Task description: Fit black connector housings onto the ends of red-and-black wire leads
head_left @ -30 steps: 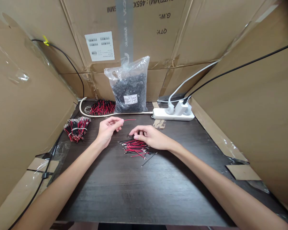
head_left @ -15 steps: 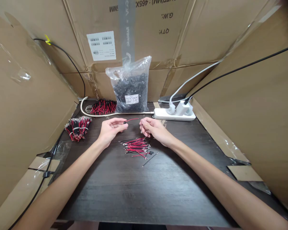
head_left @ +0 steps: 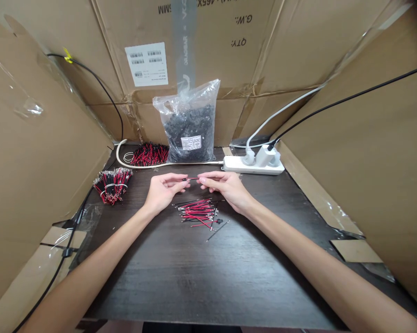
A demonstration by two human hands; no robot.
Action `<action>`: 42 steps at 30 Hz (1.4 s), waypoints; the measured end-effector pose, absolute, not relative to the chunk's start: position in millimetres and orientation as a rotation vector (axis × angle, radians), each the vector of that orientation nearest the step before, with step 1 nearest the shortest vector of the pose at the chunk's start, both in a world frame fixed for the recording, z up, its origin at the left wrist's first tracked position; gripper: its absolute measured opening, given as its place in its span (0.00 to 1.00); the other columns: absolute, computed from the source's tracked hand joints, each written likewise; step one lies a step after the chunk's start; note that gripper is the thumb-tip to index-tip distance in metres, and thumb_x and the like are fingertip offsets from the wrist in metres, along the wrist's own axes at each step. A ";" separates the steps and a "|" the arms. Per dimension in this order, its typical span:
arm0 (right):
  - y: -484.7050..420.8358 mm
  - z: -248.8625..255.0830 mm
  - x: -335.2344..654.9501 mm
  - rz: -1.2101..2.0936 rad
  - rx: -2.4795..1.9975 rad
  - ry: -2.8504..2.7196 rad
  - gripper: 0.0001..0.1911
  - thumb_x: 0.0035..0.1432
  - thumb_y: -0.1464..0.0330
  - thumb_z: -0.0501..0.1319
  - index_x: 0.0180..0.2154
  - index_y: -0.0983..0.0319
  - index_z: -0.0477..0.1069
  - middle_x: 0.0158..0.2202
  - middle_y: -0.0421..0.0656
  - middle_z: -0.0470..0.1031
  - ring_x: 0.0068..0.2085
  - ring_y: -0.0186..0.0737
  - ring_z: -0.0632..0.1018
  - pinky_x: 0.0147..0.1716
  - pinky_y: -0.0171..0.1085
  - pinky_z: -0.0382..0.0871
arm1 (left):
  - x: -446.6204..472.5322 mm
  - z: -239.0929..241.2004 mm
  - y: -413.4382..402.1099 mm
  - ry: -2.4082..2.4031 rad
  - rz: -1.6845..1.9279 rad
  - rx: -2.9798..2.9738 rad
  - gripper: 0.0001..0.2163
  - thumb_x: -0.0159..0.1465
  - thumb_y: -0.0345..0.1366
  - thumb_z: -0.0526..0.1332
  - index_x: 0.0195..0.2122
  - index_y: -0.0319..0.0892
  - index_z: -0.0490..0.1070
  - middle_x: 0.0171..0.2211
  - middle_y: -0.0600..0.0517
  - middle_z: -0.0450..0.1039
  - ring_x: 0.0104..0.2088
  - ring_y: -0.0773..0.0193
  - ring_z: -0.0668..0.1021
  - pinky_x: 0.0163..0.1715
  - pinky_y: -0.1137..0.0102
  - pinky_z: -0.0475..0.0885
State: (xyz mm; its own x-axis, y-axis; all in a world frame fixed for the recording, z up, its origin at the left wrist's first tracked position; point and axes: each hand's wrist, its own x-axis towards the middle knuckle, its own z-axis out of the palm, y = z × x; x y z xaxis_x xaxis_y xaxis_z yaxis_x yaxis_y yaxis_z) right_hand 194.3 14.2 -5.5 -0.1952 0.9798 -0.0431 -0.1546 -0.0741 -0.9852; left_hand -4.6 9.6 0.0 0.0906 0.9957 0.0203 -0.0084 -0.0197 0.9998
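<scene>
Pinched between the thumb and fingertips of my left hand (head_left: 165,190) is a small black connector (head_left: 184,179). A red wire (head_left: 194,178) runs from it towards my right hand (head_left: 227,187). The fingertips of my right hand are closed at the other end of this short span, close to the left fingertips. A dark wire seems to lie along the red one, but most of it is hidden by my fingers. Just below my hands lies a loose pile of red and black wires (head_left: 198,212) with metal ends. Another black connector (head_left: 219,221) with a red wire sits at its right edge.
A tied bundle of red and black wires (head_left: 115,186) lies at the left, with a heap of wired connectors (head_left: 149,154) behind it. A clear bag of black parts (head_left: 191,125) stands at the back. A white power strip (head_left: 253,165) is right of it. Cardboard walls (head_left: 361,152) enclose the table.
My right hand has moved left and up to meet the connector and red wire in my left hand. The wire it held upright has turned out of clear view. The pile stays put.
</scene>
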 end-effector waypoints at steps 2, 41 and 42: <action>13.9 -5.6 193.5 1.444 -1.038 -1.199 0.16 0.40 0.60 0.75 0.32 0.61 0.81 0.31 0.44 0.81 0.31 0.37 0.78 0.30 0.36 0.66 | -2.4 -0.4 8.3 1.119 1.168 1.270 0.16 0.49 0.38 0.74 0.36 0.35 0.81 0.31 0.43 0.82 0.34 0.56 0.84 0.34 0.65 0.79; 12.9 -6.5 188.7 1.335 -1.082 -1.144 0.20 0.36 0.60 0.76 0.32 0.61 0.76 0.32 0.43 0.80 0.34 0.39 0.77 0.31 0.38 0.68 | 3.5 2.9 4.3 1.070 1.220 1.126 0.18 0.42 0.39 0.77 0.27 0.35 0.72 0.31 0.42 0.81 0.34 0.52 0.84 0.31 0.67 0.80; 13.0 -6.9 188.8 1.329 -1.083 -1.150 0.20 0.37 0.60 0.76 0.32 0.61 0.76 0.32 0.43 0.80 0.34 0.39 0.77 0.32 0.38 0.68 | 3.4 2.8 4.3 1.067 1.219 1.124 0.18 0.42 0.39 0.77 0.27 0.35 0.72 0.31 0.42 0.81 0.34 0.52 0.84 0.31 0.67 0.80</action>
State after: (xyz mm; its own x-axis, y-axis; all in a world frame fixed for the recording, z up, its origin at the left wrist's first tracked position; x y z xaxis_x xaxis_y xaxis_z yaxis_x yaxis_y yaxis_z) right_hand 188.8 13.0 -6.9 -0.0682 0.9976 -0.0072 -0.1367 -0.0165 -0.9905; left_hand 3.4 4.3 2.8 0.0616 0.9981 -0.0082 -0.1408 0.0168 0.9899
